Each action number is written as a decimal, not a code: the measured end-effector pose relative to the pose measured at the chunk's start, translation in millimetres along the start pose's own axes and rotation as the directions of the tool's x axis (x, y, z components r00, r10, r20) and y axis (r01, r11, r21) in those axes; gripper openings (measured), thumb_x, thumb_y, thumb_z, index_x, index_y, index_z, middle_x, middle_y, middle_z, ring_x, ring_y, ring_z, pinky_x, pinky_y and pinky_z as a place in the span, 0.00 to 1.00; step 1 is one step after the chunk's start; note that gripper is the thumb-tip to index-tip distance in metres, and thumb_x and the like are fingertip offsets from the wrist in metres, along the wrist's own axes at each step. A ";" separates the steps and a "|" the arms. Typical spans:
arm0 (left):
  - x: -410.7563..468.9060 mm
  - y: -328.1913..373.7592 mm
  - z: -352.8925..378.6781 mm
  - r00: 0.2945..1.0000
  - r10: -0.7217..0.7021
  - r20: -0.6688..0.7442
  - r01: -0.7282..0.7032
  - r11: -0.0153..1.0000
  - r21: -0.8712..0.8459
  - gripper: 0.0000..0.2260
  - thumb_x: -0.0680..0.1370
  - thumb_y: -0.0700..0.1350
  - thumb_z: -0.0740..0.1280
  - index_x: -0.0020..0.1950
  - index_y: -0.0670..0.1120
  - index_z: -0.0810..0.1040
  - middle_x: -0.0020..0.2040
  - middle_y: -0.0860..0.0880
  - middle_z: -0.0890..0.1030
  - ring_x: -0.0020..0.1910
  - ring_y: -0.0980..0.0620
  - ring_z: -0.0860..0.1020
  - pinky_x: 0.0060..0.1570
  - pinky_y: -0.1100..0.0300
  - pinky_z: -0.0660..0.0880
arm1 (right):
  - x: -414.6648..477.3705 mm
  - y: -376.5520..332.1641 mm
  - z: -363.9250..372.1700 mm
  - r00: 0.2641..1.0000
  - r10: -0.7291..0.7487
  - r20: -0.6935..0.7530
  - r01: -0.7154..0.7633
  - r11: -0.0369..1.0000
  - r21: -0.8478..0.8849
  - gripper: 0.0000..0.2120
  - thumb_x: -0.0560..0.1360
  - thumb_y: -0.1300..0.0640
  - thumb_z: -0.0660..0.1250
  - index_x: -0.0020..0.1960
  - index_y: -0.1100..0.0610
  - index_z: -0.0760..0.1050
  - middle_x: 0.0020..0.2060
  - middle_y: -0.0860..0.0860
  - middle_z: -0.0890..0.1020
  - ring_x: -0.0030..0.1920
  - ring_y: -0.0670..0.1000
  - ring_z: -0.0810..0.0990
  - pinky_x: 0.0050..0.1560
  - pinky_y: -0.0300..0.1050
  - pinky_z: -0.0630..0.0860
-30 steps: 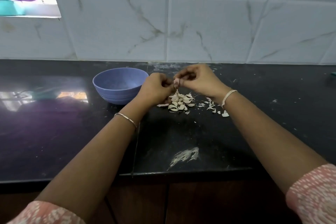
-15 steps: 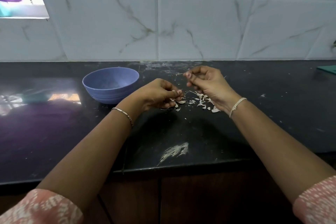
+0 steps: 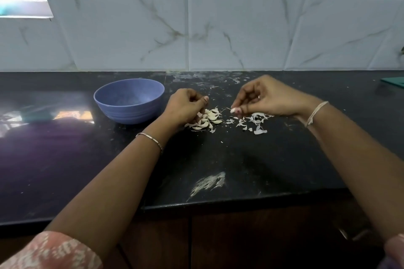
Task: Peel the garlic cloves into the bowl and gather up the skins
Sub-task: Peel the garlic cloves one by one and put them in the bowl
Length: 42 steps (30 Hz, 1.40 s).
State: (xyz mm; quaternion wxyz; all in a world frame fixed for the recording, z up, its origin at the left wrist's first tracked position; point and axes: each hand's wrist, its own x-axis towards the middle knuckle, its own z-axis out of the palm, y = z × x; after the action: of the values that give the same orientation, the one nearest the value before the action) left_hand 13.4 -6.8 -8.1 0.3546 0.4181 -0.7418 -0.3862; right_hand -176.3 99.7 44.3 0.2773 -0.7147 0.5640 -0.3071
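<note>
A blue bowl [image 3: 129, 100] stands on the black counter, left of the work spot. Just right of it lies a small pile of garlic cloves [image 3: 208, 118]. My left hand [image 3: 185, 106] sits on the pile's left edge with its fingers curled down among the cloves, gripping one against the palm; that clove is mostly hidden. Further right, loose garlic skins [image 3: 255, 123] are scattered. My right hand [image 3: 264, 97] hovers just above them and pinches a small bit of skin between thumb and fingertips. What lies inside the bowl cannot be made out.
The black counter [image 3: 240, 159] has a white smear [image 3: 208, 182] near its front edge. A tiled wall rises behind it. A green item [image 3: 393, 82] shows at the far right edge. Dark cabinet doors are below the counter.
My hands have parted. The left hand dropped onto the clove pile. The right hand moved right and down over the skins with a bit of skin.
</note>
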 end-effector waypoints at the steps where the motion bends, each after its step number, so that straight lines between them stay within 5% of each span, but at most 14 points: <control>1: 0.5 -1.0 1.1 1.000 0.006 -0.006 -0.006 1.000 0.025 0.09 0.81 0.47 0.66 0.47 0.42 0.80 0.37 0.48 0.82 0.26 0.53 0.77 0.25 0.66 0.73 | 0.1 -9.2 -5.8 1.000 -0.024 0.004 0.023 1.000 0.014 0.10 0.67 0.61 0.75 0.46 0.64 0.81 0.38 0.55 0.86 0.38 0.47 0.84 0.42 0.36 0.80; 6: 5.3 -8.2 2.6 0.990 0.040 -0.132 -0.025 0.993 0.117 0.10 0.80 0.50 0.66 0.41 0.48 0.79 0.35 0.52 0.83 0.28 0.54 0.79 0.40 0.55 0.81 | 4.5 -31.0 -18.7 0.993 -0.115 -0.022 0.116 0.991 0.060 0.08 0.70 0.63 0.72 0.46 0.67 0.79 0.36 0.56 0.85 0.35 0.48 0.83 0.40 0.38 0.80; 11: 4.4 -10.4 2.7 0.982 0.052 -0.180 -0.029 0.991 0.128 0.12 0.80 0.52 0.64 0.42 0.47 0.80 0.33 0.53 0.82 0.33 0.51 0.79 0.46 0.47 0.81 | 15.6 8.3 31.1 0.977 0.088 0.196 0.003 0.907 -0.422 0.03 0.75 0.63 0.71 0.45 0.64 0.79 0.37 0.52 0.85 0.38 0.51 0.85 0.36 0.38 0.78; 14: 4.1 -9.9 3.8 0.983 0.060 -0.176 -0.039 0.992 0.119 0.12 0.81 0.52 0.64 0.43 0.47 0.80 0.33 0.53 0.82 0.29 0.54 0.78 0.45 0.49 0.81 | 18.3 -4.7 11.7 0.995 0.006 0.101 0.030 0.938 -0.346 0.03 0.75 0.62 0.71 0.45 0.63 0.79 0.37 0.49 0.84 0.36 0.41 0.82 0.38 0.33 0.77; 16: 4.4 -9.2 4.8 0.983 0.067 -0.170 -0.046 0.991 0.126 0.12 0.81 0.52 0.64 0.44 0.47 0.80 0.32 0.53 0.82 0.27 0.55 0.78 0.45 0.50 0.81 | 17.8 -8.3 8.5 0.999 -0.039 0.033 0.046 0.964 -0.264 0.04 0.75 0.61 0.72 0.44 0.61 0.79 0.39 0.50 0.85 0.39 0.43 0.83 0.42 0.37 0.79; 18: 4.6 -9.6 4.9 0.984 0.075 -0.164 -0.053 0.989 0.136 0.11 0.80 0.52 0.64 0.44 0.47 0.80 0.33 0.53 0.82 0.29 0.53 0.79 0.46 0.49 0.81 | 18.2 4.1 24.6 0.998 -0.028 0.064 0.051 0.921 -0.387 0.05 0.74 0.59 0.73 0.42 0.56 0.78 0.40 0.48 0.84 0.39 0.44 0.81 0.44 0.42 0.78; 20: 4.1 -10.3 5.1 0.984 0.081 -0.159 -0.058 0.988 0.145 0.11 0.80 0.52 0.65 0.44 0.47 0.80 0.34 0.52 0.82 0.32 0.51 0.80 0.46 0.49 0.81 | 15.0 15.8 36.3 0.989 0.025 0.145 0.051 0.867 -0.495 0.05 0.74 0.58 0.73 0.41 0.53 0.78 0.39 0.44 0.83 0.38 0.40 0.78 0.43 0.38 0.73; 23: 1.7 -8.2 6.2 0.975 0.133 -0.177 -0.102 0.979 0.175 0.07 0.80 0.50 0.66 0.43 0.50 0.77 0.36 0.54 0.80 0.35 0.51 0.80 0.46 0.49 0.80 | 12.0 9.4 14.1 0.998 -0.005 0.070 0.030 0.936 -0.351 0.05 0.73 0.61 0.74 0.41 0.54 0.80 0.39 0.44 0.84 0.38 0.36 0.81 0.42 0.28 0.72; 25: 1.7 -7.4 6.8 0.967 0.165 -0.192 -0.134 0.977 0.165 0.03 0.79 0.49 0.67 0.48 0.50 0.78 0.38 0.55 0.79 0.37 0.52 0.78 0.46 0.49 0.80 | 11.2 9.3 8.7 0.999 -0.048 0.021 0.051 0.967 -0.249 0.03 0.72 0.61 0.74 0.43 0.57 0.81 0.41 0.48 0.86 0.41 0.41 0.83 0.44 0.32 0.76; 29: 1.6 -6.2 9.5 0.957 0.215 -0.196 -0.185 0.970 0.159 0.03 0.78 0.46 0.67 0.51 0.51 0.78 0.42 0.57 0.79 0.39 0.54 0.78 0.45 0.54 0.79 | 8.8 26.4 25.7 0.989 -0.010 0.148 0.071 0.907 -0.415 0.02 0.72 0.58 0.75 0.43 0.54 0.82 0.41 0.47 0.86 0.42 0.44 0.83 0.45 0.40 0.77; 32: 1.9 3.0 10.2 0.952 0.280 -0.127 -0.270 0.959 0.091 0.08 0.76 0.41 0.70 0.52 0.52 0.78 0.44 0.55 0.78 0.37 0.56 0.77 0.42 0.64 0.75 | 13.9 25.0 5.7 0.989 -0.086 -0.120 0.071 0.990 -0.124 0.03 0.73 0.61 0.74 0.46 0.58 0.83 0.40 0.47 0.85 0.40 0.39 0.81 0.43 0.33 0.76; 35: 7.9 15.7 15.4 0.950 0.307 0.047 -0.308 0.951 0.019 0.18 0.72 0.39 0.75 0.59 0.50 0.77 0.52 0.54 0.77 0.43 0.53 0.81 0.45 0.62 0.79 | 24.9 28.9 0.1 0.931 0.055 -0.361 0.051 0.959 0.278 0.05 0.72 0.60 0.74 0.47 0.60 0.82 0.38 0.49 0.83 0.36 0.41 0.78 0.35 0.30 0.73; 42: 21.4 23.3 37.2 0.986 0.158 0.062 -0.132 0.945 -0.299 0.07 0.75 0.38 0.73 0.52 0.41 0.80 0.43 0.45 0.83 0.33 0.55 0.81 0.31 0.65 0.78 | 39.4 55.1 17.2 0.889 0.353 -0.292 -0.098 0.770 0.630 0.04 0.74 0.56 0.72 0.47 0.55 0.79 0.36 0.46 0.83 0.34 0.42 0.73 0.31 0.33 0.68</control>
State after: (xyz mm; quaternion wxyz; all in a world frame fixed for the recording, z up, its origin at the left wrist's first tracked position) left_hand -34.8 -7.5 -0.2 0.4082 0.2881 -0.7194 -0.4826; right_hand -191.6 50.5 -3.0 0.4049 -0.4381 0.5647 -0.5703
